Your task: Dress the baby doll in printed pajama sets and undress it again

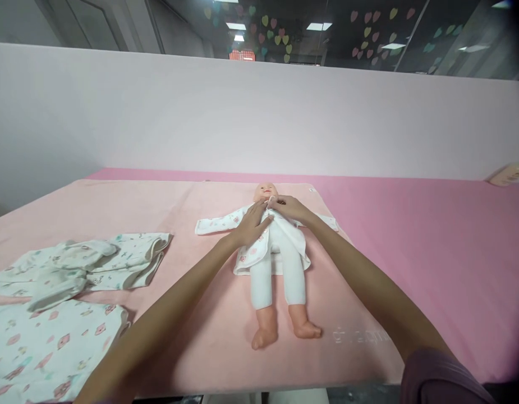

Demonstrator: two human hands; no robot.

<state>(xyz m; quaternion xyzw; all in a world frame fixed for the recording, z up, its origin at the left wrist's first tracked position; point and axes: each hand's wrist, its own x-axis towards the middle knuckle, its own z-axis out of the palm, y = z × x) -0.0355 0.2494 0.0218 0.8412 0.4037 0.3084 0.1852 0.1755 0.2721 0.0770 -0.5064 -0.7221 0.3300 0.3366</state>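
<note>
Doll (pixel 278 242) in printed shirt (pixel 251 253), face up
Doll lies supine on the pink worktop (pixel 192 348), white body, bare feet toward the near edge, legs slightly parted. Shirt is white with pink print, sleeves extended sideways, front parted below the chest.

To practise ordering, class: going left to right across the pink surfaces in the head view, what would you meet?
Printed clothes → one jacket sleeve → left hand → right hand → other jacket sleeve → beige container at the edge.
</note>
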